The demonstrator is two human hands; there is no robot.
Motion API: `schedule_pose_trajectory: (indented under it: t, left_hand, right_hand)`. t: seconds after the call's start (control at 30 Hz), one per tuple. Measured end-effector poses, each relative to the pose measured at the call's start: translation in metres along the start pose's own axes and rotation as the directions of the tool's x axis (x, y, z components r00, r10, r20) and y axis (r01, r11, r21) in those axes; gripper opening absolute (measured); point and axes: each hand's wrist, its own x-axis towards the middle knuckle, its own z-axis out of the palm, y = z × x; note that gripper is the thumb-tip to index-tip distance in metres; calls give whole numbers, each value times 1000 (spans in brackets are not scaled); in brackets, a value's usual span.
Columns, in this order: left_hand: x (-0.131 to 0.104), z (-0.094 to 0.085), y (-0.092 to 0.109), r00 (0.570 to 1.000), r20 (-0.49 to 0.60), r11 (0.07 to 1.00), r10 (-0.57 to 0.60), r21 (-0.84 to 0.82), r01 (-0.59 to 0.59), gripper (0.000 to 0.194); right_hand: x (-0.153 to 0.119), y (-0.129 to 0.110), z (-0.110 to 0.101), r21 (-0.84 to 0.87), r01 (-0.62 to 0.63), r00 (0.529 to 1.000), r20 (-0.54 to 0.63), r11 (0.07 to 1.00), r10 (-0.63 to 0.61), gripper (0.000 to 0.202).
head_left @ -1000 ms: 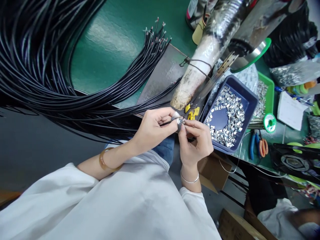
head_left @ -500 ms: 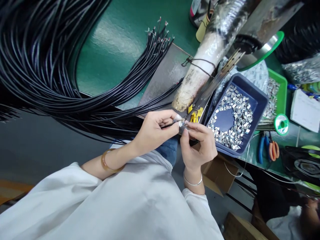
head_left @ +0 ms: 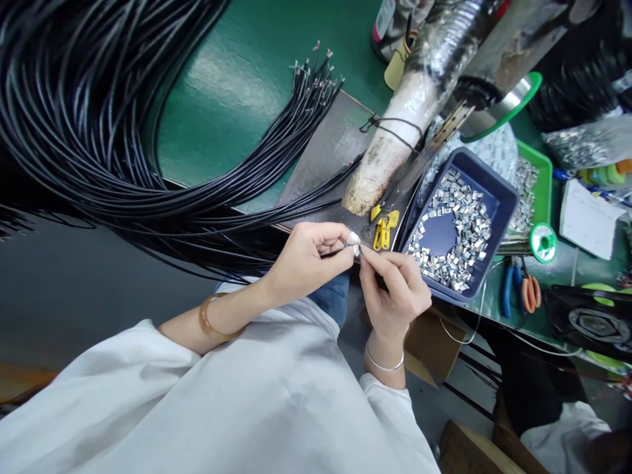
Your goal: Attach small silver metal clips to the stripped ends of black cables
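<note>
My left hand [head_left: 311,260], with white wrapping on its fingertips, pinches a black cable near its end. Fingertips of my right hand [head_left: 395,286] are pressed together against that cable end; any small piece between them is too hidden to make out. Both hands meet in front of the table edge, below the grey metal plate [head_left: 316,164]. Thick bundles of black cables [head_left: 237,178] with stripped ends curve in from the left. Just above my right hand lie yellow clips [head_left: 385,230], beside a blue tray [head_left: 503,197] of small metal pieces.
A plastic-wrapped tube [head_left: 390,145] slants down over the plate. To the right are a green tray [head_left: 543,178], a solder spool [head_left: 543,242], orange-handled pliers [head_left: 530,293] and paper [head_left: 590,217]. Cardboard boxes [head_left: 434,349] stand below; a person's clothing shows at lower right.
The fingers of my right hand have closed in at the cable end, and the dark piece seen there earlier no longer shows. The view has shifted slightly, moving the trays left.
</note>
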Motion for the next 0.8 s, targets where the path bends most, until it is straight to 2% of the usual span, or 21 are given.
schedule_pose_trajectory:
  t: [0.1,0.2,0.27,0.37,0.47,0.57,0.63,0.7,0.73,0.8]
  left_hand:
    - [0,1,0,999,-40,1000,4,1,-4,9]
    - [0,2,1,999,-42,1000,10,25,-9,8]
    - [-1,2,1,998,-52,998,27,59,-24,9]
    - [-3,1,-1,990,-66,980,127,162,-115,14]
    - [-5,1,-5,954,-42,917,296,292,-272,14]
    - [-6,0,-9,927,-17,864,375,370,-343,11]
    - [-7,0,-10,927,-20,858,373,386,-337,9]
    - [-7,0,-8,945,-11,891,327,337,-304,9]
    - [-7,0,-7,959,-2,920,283,284,-271,9]
    - [-6,-1,-3,986,21,975,165,145,-167,10]
  right_hand:
    - [-1,-1,1,34,4,999,-53,999,-2,26]
    - [2,-5,1,45,-75,987,-140,996,81,19]
    - [4,-8,1,73,-135,976,-159,988,145,16]
    - [8,-12,0,104,-189,975,-98,976,200,17]
    - [10,-13,1,70,-180,982,-40,981,183,16]
    - [8,-12,3,30,-186,982,-6,982,186,11]
    - [6,-11,4,60,-244,969,60,968,241,7]
    - [4,-10,4,177,-342,937,136,923,322,4]
    - [4,-10,4,262,-390,920,141,883,365,3]
    - [6,-8,2,417,-430,890,50,801,452,4]
